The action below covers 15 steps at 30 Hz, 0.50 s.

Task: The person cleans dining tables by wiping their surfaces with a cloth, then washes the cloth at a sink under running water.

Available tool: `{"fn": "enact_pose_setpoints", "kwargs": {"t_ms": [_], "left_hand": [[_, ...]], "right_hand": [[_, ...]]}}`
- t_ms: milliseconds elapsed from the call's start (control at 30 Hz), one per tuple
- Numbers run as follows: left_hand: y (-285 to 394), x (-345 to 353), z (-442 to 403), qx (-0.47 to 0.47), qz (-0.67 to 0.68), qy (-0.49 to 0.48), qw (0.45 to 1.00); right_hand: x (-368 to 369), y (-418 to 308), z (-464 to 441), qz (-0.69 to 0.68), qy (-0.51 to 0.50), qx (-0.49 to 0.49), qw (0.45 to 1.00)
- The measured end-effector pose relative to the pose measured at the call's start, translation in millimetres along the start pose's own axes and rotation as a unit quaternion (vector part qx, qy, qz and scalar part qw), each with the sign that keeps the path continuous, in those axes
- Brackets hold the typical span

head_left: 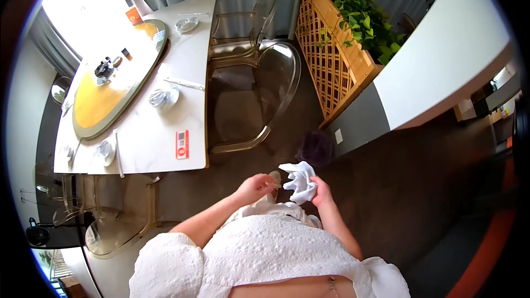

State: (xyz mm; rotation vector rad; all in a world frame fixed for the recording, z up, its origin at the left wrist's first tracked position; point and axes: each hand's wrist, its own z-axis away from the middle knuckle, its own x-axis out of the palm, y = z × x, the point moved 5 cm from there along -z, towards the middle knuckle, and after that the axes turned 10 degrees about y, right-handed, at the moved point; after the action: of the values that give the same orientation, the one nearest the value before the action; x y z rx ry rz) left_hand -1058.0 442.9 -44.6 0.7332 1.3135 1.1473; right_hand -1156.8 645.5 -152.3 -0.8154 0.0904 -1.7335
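Observation:
A crumpled white cloth hangs in front of my body, with my right hand closed around its right side. Just left of the cloth is my left hand, apart from it, with loosely bent fingers and nothing visible in them. Below both hands I see the dark floor and part of a light shoe.
A white dining table with wrapped bowls, a red card and a turntable stands left. Clear chairs line it. A dark-lined bin stands ahead, near a wooden lattice planter.

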Motion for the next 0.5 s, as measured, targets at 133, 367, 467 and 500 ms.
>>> {"fn": "enact_pose_setpoints", "kwargs": {"t_ms": [133, 367, 467, 500], "left_hand": [[9.6, -9.8, -92.7, -0.044, -0.017, 0.026, 0.999], [28.0, -40.8, -162.4, -0.004, 0.052, 0.103, 0.993], [-10.4, -63.4, -152.3, -0.087, 0.117, 0.188, 0.971], [-22.3, -72.1, -150.0, -0.117, 0.134, 0.210, 0.961]], "right_hand": [[5.7, -88.2, -15.1, -0.038, 0.059, -0.041, 0.997], [79.7, -224.3, -40.7, 0.041, 0.024, -0.160, 0.986], [135.2, -272.8, -81.5, 0.072, -0.008, -0.202, 0.977], [158.3, -290.5, -93.8, 0.076, -0.006, -0.195, 0.978]]}}
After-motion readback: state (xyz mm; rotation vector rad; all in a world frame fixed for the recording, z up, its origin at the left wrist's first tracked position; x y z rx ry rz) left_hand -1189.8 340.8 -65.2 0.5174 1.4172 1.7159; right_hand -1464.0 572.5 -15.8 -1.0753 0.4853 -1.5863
